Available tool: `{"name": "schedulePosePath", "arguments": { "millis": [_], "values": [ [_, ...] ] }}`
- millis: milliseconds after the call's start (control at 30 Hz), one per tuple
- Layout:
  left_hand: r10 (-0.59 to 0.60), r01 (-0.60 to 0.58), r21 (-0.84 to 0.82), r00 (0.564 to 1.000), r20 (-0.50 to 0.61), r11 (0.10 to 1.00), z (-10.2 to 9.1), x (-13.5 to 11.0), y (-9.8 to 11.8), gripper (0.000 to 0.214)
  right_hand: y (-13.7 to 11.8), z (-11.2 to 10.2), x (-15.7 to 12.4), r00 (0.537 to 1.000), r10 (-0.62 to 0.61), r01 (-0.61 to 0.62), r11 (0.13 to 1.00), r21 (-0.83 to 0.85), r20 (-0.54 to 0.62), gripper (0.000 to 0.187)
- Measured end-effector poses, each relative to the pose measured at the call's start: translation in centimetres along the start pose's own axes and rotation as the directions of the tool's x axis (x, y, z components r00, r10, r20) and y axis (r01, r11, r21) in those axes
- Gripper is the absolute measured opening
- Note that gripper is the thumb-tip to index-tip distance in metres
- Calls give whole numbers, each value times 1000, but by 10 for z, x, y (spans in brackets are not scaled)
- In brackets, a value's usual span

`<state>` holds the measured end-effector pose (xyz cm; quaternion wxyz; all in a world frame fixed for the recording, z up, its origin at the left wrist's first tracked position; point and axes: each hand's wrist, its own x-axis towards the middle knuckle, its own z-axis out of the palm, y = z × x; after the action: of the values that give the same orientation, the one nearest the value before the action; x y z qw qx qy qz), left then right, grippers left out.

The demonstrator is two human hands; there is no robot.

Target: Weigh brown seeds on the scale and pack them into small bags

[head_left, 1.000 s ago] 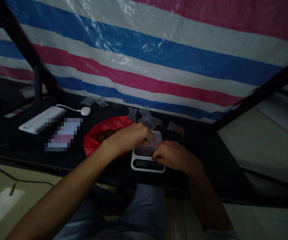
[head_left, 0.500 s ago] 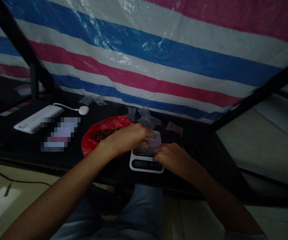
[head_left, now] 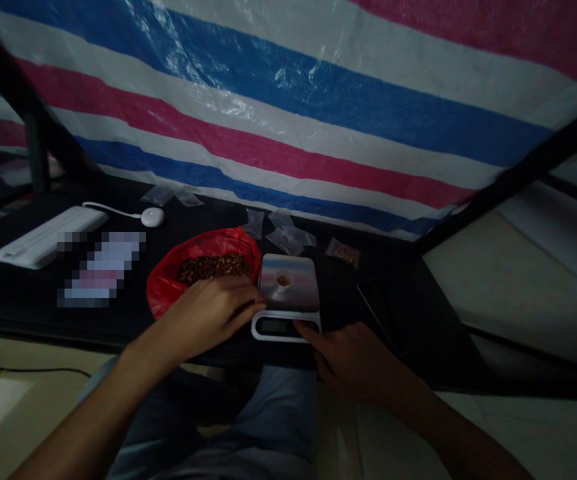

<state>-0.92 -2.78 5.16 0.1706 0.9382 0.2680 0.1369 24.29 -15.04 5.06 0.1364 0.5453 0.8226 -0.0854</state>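
Observation:
A white digital scale (head_left: 313,319) with a shiny metal pan lies on the black table in front of me. On its pan sits a small round piece (head_left: 283,281), light brown in the middle, too small to name. My left hand (head_left: 221,303) rests at the scale's left edge, fingers loosely bent, thumb apart from them, and nothing visible in it. My right hand (head_left: 351,350) stretches its index finger onto the scale's front panel, beside the dark display; its other fingers are curled. Left of the scale, a red plastic bag (head_left: 161,283) lies open around many small brown pieces (head_left: 213,265).
Several clear little bags (head_left: 288,237) lie behind the scale, and a filled one (head_left: 344,253) is to their right. A dark phone (head_left: 381,303) lies at right. A white long case (head_left: 53,237) and a corded round white piece (head_left: 153,217) are at left. Striped sheeting (head_left: 268,113) rises behind.
My left hand has moved off the pan to the scale's left side, uncovering the small round piece. My right hand has moved down, its index finger now on the panel. The view has shifted slightly.

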Motion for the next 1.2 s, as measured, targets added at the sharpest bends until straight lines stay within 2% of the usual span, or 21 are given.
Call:
{"name": "schedulePosePath", "arguments": {
  "millis": [133, 233, 500, 733, 867, 1033, 1200],
  "values": [
    [44, -44, 21, 999, 24, 999, 31, -25, 14, 29, -11, 6, 4, 999, 45, -46, 999, -19, -22, 73],
    [30, -31, 52, 999, 29, 998, 42, -32, 17, 31, -12, 4, 7, 997, 81, -81, 997, -22, -2, 74],
    [18, -18, 13, 999, 26, 1000, 43, -35, 14, 31, -2, 7, -4, 982, 171, -174, 984, 29, 84, 77],
    [6, -6, -13, 1000, 15, 1000, 46, -39, 11, 31, 12, 22, -20, 963, 266, -268, 963, 40, 34, 78],
    [-9, 9, -12, 1000, 5, 1000, 50, -41, 9, 33, 14, 25, -24, 975, 222, -221, 970, 99, 2, 81],
    [-6, 10, 40, 994, -108, 999, 61, -42, 6, 31, 15, 24, -19, 986, 166, -163, 981, 105, -21, 86],
    [-84, 100, 73, 977, -195, 992, 69, -43, 5, 38, 19, 18, -15, 987, 163, -162, 983, 80, 2, 80]
  ]
}}
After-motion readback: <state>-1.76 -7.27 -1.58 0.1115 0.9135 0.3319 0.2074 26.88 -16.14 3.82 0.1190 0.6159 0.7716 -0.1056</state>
